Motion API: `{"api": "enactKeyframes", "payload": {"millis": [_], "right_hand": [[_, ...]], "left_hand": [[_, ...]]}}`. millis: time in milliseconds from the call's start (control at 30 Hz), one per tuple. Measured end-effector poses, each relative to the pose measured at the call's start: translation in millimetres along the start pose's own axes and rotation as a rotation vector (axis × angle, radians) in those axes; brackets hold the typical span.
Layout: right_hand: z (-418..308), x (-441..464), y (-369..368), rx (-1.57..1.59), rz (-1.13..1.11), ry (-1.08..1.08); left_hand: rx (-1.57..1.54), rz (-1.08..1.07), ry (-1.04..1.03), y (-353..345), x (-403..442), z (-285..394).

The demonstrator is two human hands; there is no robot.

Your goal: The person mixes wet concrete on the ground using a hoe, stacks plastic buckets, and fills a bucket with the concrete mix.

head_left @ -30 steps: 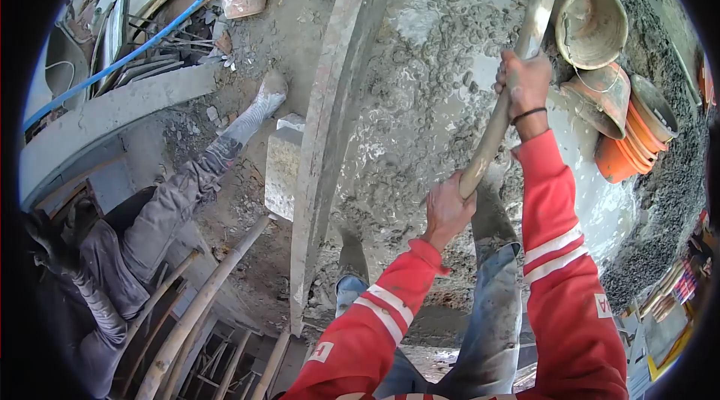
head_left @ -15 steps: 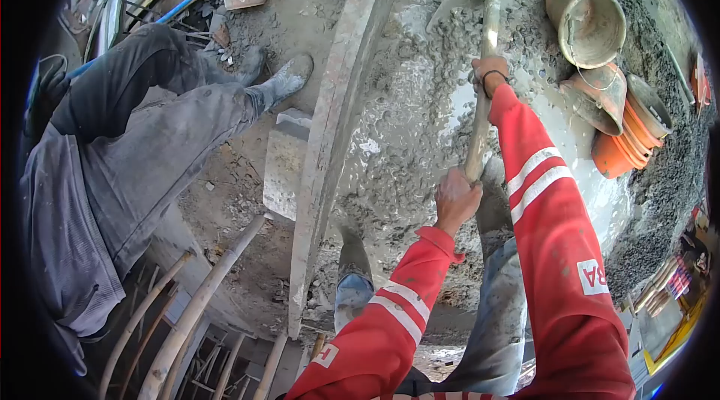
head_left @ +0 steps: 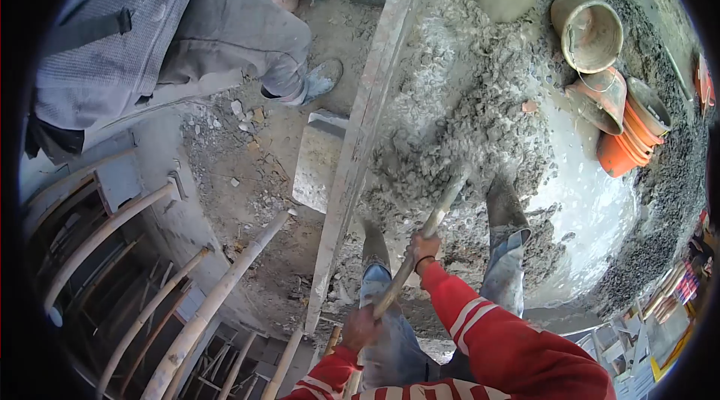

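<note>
Through the head camera I see both of the person's hands on one long handle, which slants across the lower middle of the frame. The right hand, with a dark band at the wrist, has its grip closed around the handle partway along. The left hand is nearer the handle's lower end, its grip also wrapped around it, though blur hides the exact finger positions. The handle's upper end meets the heaped wet gray mix at mid-frame, and I can't make out any tool head there. Two muddy boots, one on the left and one on the right, stand on either side of the handle. A long beam runs from the top of the frame down to the bottom, left of the mix, with a pale block against its left side. At the upper right, a round bucket lies tipped, near a tilted bucket and some nested orange buckets; below them spreads a wet, shiny patch. At the upper left, another person's gray trousers and muddy shoe show. Rough poles cross the lower left.
</note>
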State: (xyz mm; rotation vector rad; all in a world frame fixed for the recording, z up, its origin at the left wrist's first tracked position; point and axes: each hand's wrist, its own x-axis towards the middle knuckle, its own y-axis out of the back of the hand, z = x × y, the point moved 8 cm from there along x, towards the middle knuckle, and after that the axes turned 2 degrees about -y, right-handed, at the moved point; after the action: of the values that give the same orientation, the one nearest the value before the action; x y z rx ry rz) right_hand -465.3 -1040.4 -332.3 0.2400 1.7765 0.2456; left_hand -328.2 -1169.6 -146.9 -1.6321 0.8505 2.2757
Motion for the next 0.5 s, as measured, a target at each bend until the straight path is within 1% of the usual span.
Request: {"api": "enactKeyframes", "payload": {"millis": [33,67,100,133,167,233,300,333,367,400,433,467,500], "right_hand": [[60,19,9,-0.076,0.057,0.093],[84,30,11,-0.113,0.087,0.131],[108,40,14,-0.151,0.119,0.167],[77,25,11,-0.191,0.132,0.257],[16,3,7,-0.209,0.132,0.372],[-107,-23,-5,-0.161,0.058,0.529],[-204,-11,-22,0.113,-0.112,0.418],[-248,16,-29,0.069,-0.162,0.434],[-304,26,-38,0.076,-0.166,0.552],[-351,41,-52,0.086,-0.189,0.586],[-391,64,-64,0.136,-0.181,0.711],[-421,95,-80,0.057,-0.168,0.706],[-445,110,-96,-0.020,-0.100,0.766]], "left_hand": [[-0.024,-0.162,0.137,7,-19,-6],[-0.018,-0.165,0.150,6,-26,-14],[-0.081,-0.127,0.090,1,-32,-19],[-0.146,-0.084,0.027,-2,-32,-19],[-0.142,-0.087,0.033,-5,-23,-13],[-0.209,0.075,-0.012,0,18,27],[-0.234,0.130,-0.111,13,90,88],[-0.268,0.234,-0.178,26,129,121],[-0.226,0.289,-0.230,45,167,154],[-0.197,0.322,-0.251,69,202,184],[-0.235,0.296,-0.241,81,245,201],[-0.227,0.499,-0.346,111,264,223],[-0.264,0.563,-0.404,120,292,231]]}}
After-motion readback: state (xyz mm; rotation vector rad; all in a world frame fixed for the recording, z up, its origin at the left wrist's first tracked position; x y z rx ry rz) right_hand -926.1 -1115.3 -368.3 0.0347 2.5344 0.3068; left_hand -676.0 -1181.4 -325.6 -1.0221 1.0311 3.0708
